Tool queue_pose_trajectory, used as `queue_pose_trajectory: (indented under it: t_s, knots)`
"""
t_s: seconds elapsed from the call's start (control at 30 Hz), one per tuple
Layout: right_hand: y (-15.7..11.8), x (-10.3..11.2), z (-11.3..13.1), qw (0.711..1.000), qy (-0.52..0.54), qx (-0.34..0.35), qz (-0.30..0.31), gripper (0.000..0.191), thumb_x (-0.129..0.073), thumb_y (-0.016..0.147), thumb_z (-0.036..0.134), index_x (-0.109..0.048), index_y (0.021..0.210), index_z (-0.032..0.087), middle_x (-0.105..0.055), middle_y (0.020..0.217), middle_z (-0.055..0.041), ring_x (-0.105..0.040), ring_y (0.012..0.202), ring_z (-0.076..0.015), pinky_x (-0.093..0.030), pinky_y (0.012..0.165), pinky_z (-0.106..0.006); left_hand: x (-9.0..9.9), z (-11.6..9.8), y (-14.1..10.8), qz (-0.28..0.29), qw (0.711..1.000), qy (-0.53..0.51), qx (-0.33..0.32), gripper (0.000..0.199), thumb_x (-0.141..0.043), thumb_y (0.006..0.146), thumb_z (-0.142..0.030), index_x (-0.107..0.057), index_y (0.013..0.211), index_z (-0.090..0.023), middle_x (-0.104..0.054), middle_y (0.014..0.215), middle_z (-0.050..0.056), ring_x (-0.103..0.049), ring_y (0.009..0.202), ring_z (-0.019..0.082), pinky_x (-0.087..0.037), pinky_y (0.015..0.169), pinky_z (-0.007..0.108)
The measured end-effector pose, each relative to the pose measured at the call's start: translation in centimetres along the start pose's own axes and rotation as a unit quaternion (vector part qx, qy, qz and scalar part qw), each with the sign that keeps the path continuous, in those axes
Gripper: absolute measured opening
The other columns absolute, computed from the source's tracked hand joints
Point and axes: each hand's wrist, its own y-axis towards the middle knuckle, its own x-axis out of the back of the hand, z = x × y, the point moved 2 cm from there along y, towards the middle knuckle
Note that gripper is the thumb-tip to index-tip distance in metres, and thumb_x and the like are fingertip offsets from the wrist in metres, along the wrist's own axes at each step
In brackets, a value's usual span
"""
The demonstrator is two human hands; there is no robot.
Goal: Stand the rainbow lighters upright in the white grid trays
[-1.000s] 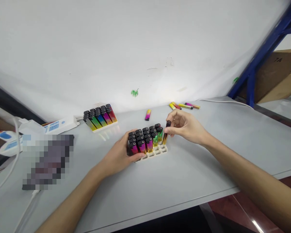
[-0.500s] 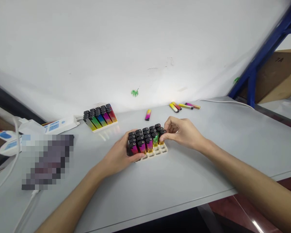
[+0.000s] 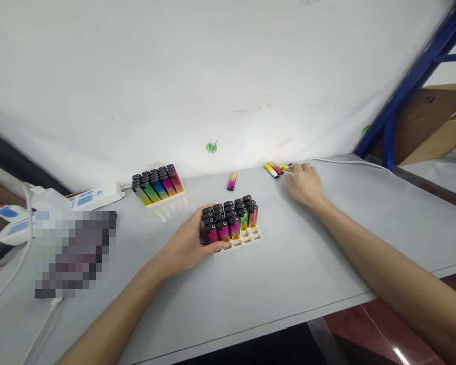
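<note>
A cream rack (image 3: 255,233) with rows of holes stands on the table, most of them filled with upright lighters (image 3: 234,228) with black tops and shiny pink, purple, green and red bodies. Several holes along its front right show bare. My left hand (image 3: 186,233) is wrapped round the rack's left end, thumb along the front, fingers behind the lighters. Farther right, my right hand (image 3: 305,183) reaches over loose lighters lying flat, its fingers apart and bent down at a yellow lighter (image 3: 283,167). Its fingertips are partly hidden, and a purple lighter is mostly covered.
A second rack (image 3: 165,199) full of lighters stands at the back left. One pink-yellow lighter (image 3: 231,181) lies near the wall, with a yellow-white lighter (image 3: 271,170) farther right. Power strips (image 3: 95,197), a blurred-out dark object (image 3: 76,253) and white cables lie left.
My right hand has left the red lighter standing in the rack's right column and moved back and right to the loose lighters. The left hand stays on the rack.
</note>
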Motion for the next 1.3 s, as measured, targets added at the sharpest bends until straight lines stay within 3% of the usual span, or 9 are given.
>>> queue_pose_trajectory:
  t_s: [0.13,0.27,0.47,0.63,0.73,0.8,0.97,1.07,1.3]
  knots:
    - [1.8,-0.3,-3.0,0.998,-0.053,-0.021,0.035,0.052,-0.036,0.093,0.014,-0.049,0.143,0.012,-0.046,0.15,-0.0172,-0.037,0.138,-0.035,-0.033,0.109,-0.048,-0.1,0.4,0.0,0.001,1.0,-0.001,0.011,0.087,-0.075,0.077,-0.049,-0.028,0.147,-0.03,-0.056,0.14,0.007,-0.058,0.125,0.028,-0.05,0.104,0.043]
    - [2.1,0.0,-4.6,0.991,-0.085,-0.055,0.091,0.046,-0.041,0.091,0.018,-0.058,0.133,0.011,-0.057,0.135,-0.021,-0.055,0.118,-0.0357,-0.042,0.097,-0.048,-0.1,0.7,0.0,0.002,1.0,0.007,0.027,0.099,-0.076,0.076,-0.052,-0.017,0.153,-0.032,-0.056,0.141,0.007,-0.059,0.124,0.027,-0.05,0.104,0.043]
    - [1.6,1.0,-4.6,0.983,-0.117,-0.094,0.101,0.039,-0.043,0.094,0.025,-0.063,0.122,0.009,-0.059,0.125,-0.0258,-0.054,0.119,-0.0387,-0.045,0.091,-0.045,-0.1,0.7,0.0,0.003,1.0,0.004,0.029,0.098,-0.076,0.077,-0.051,-0.016,0.153,-0.033,-0.055,0.143,0.007,-0.059,0.125,0.026,-0.049,0.106,0.043]
    - [1.5,2.1,-4.6,0.984,-0.068,-0.133,0.092,0.042,-0.053,0.088,0.029,-0.056,0.119,0.0,-0.063,0.11,-0.0308,-0.063,0.101,-0.0382,-0.047,0.08,-0.042,-0.1,0.5,0.0,0.006,1.0,0.0,0.018,0.092,-0.075,0.078,-0.048,-0.022,0.151,-0.03,-0.054,0.145,0.007,-0.056,0.13,0.027,-0.049,0.106,0.042]
    - [1.1,3.0,-3.1,0.986,0.068,-0.127,0.081,0.036,-0.052,0.088,0.03,-0.052,0.118,0.01,-0.066,0.091,-0.0191,-0.064,0.081,-0.0308,-0.047,0.069,-0.039,0.0,0.3,0.1,0.007,1.0,-0.002,0.017,0.09,-0.075,0.078,-0.048,-0.024,0.15,-0.03,-0.054,0.145,0.007,-0.056,0.13,0.027,-0.05,0.106,0.041]
    - [0.2,3.3,-1.1,0.96,0.233,-0.072,0.138,0.026,-0.05,0.088,0.027,-0.053,0.113,0.018,-0.062,0.077,-0.0068,-0.06,0.066,-0.0225,-0.047,0.063,-0.034,0.0,0.3,0.0,0.009,1.0,-0.001,0.018,0.089,-0.075,0.078,-0.048,-0.025,0.149,-0.03,-0.054,0.144,0.006,-0.056,0.13,0.027,-0.051,0.105,0.042]
    - [-3.2,3.2,4.3,0.81,0.506,-0.013,0.296,0.014,-0.052,0.091,0.034,-0.058,0.096,0.022,-0.032,0.059,0.0066,-0.031,0.045,-0.0095,-0.029,0.044,-0.023,0.0,0.4,0.0,0.006,1.0,0.006,0.008,0.085,-0.075,0.078,-0.048,-0.028,0.147,-0.03,-0.055,0.144,0.006,-0.055,0.13,0.028,-0.051,0.105,0.043]
    - [-4.8,2.8,6.3,0.75,0.579,-0.024,0.319,0.044,-0.043,0.095,0.053,-0.047,0.066,0.02,-0.021,0.055,0.0076,-0.014,0.046,-0.008,-0.014,0.043,-0.023,0.0,0.3,0.1,0.004,1.0,0.011,-0.001,0.084,-0.075,0.078,-0.049,-0.03,0.146,-0.03,-0.057,0.141,0.006,-0.057,0.127,0.028,-0.05,0.106,0.044]
    - [-6.3,1.5,8.0,0.71,0.619,-0.106,0.319,0.053,-0.034,0.095,0.049,-0.029,0.05,0.022,-0.016,0.048,0.007,-0.009,0.045,-0.0082,-0.009,0.042,-0.025,0.0,0.4,0.0,0.007,1.0,0.009,0.002,0.083,-0.074,0.078,-0.048,-0.03,0.146,-0.03,-0.056,0.141,0.006,-0.058,0.126,0.027,-0.05,0.105,0.042]
